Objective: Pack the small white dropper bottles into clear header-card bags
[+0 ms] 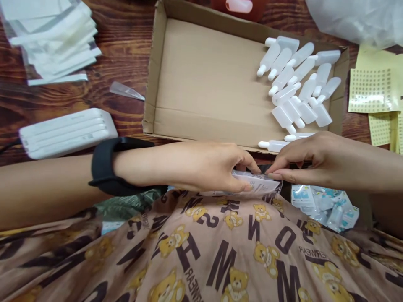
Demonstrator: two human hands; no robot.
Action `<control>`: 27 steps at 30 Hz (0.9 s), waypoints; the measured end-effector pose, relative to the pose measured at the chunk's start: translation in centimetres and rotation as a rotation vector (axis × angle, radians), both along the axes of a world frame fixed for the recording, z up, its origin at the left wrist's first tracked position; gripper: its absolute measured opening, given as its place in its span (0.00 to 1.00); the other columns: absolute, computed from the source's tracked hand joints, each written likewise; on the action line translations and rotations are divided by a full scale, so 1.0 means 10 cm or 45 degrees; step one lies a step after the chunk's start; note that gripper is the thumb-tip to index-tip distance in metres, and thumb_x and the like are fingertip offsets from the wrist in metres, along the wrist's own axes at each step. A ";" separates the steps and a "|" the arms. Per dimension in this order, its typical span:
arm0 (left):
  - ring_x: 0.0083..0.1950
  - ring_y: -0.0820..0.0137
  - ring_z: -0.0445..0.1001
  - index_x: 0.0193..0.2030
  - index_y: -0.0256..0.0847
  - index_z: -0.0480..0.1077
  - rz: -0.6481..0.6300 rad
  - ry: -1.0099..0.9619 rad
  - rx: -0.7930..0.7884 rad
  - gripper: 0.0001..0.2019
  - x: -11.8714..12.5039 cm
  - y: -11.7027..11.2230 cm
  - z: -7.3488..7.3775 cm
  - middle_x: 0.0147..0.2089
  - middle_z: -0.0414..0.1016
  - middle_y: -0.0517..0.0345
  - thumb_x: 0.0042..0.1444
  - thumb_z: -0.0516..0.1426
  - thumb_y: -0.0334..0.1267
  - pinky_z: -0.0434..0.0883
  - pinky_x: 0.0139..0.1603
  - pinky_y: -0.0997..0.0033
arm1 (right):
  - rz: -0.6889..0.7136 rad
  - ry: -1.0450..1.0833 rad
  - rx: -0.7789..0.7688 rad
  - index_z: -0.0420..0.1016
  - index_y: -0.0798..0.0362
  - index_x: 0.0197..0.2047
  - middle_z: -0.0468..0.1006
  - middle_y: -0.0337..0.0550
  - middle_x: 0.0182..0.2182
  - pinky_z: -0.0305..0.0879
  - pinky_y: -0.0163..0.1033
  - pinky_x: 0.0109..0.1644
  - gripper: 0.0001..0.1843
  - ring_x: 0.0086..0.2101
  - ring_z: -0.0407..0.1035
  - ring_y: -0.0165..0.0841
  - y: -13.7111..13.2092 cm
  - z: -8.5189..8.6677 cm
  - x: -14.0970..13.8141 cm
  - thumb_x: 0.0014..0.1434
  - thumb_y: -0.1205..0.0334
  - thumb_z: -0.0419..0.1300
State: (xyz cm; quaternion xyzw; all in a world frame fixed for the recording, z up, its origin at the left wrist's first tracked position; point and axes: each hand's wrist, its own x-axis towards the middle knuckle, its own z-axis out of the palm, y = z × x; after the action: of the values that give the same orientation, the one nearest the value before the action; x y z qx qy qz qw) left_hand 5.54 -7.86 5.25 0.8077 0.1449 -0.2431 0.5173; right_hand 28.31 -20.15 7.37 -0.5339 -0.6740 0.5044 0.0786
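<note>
Close to my body, in front of the box's near edge, my left hand (217,165) grips a clear plastic bag (260,183) with a printed white card in it. The fingers of my right hand (304,161) pinch the bag's upper edge at its right end. What lies deeper in the bag is hidden by my left hand. Just beyond my fingers, a shallow cardboard box (201,84) holds several small translucent bottles with white caps (283,115), heaped at its right side. One such bottle (273,145) lies at the near wall beside my right hand.
A white power bank (67,132) and a clear pointed plastic piece (126,90) lie on the left. Behind them is a stack of plastic bags (56,42). Yellow sticker sheets (373,90) are at right. Filled packets (327,205) sit below my right wrist.
</note>
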 end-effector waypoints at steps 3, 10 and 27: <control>0.45 0.64 0.83 0.65 0.48 0.81 -0.013 0.001 -0.081 0.22 -0.04 0.02 -0.01 0.54 0.88 0.55 0.67 0.62 0.49 0.69 0.44 0.71 | 0.065 -0.050 0.002 0.89 0.45 0.42 0.88 0.39 0.35 0.68 0.38 0.33 0.14 0.31 0.80 0.32 0.00 -0.02 -0.05 0.72 0.51 0.62; 0.42 0.70 0.80 0.60 0.45 0.84 -0.020 -0.064 -0.303 0.20 -0.10 0.07 -0.10 0.46 0.87 0.57 0.72 0.55 0.49 0.70 0.43 0.76 | 0.027 -0.152 0.082 0.86 0.47 0.43 0.86 0.41 0.34 0.63 0.40 0.33 0.20 0.31 0.77 0.33 0.01 -0.04 -0.09 0.75 0.45 0.57; 0.46 0.65 0.83 0.50 0.48 0.88 0.336 0.044 -0.765 0.14 -0.18 0.05 -0.18 0.49 0.88 0.55 0.66 0.61 0.41 0.75 0.48 0.72 | -0.268 -0.004 0.230 0.83 0.43 0.41 0.85 0.42 0.38 0.68 0.43 0.38 0.10 0.34 0.75 0.37 -0.07 -0.06 -0.18 0.67 0.47 0.69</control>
State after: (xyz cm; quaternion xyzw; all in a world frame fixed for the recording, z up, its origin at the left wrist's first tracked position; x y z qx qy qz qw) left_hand 3.79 -7.40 3.41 0.5889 0.1790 -0.2195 0.7570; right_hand 26.46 -20.86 6.79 -0.5932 -0.6572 0.4298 0.1776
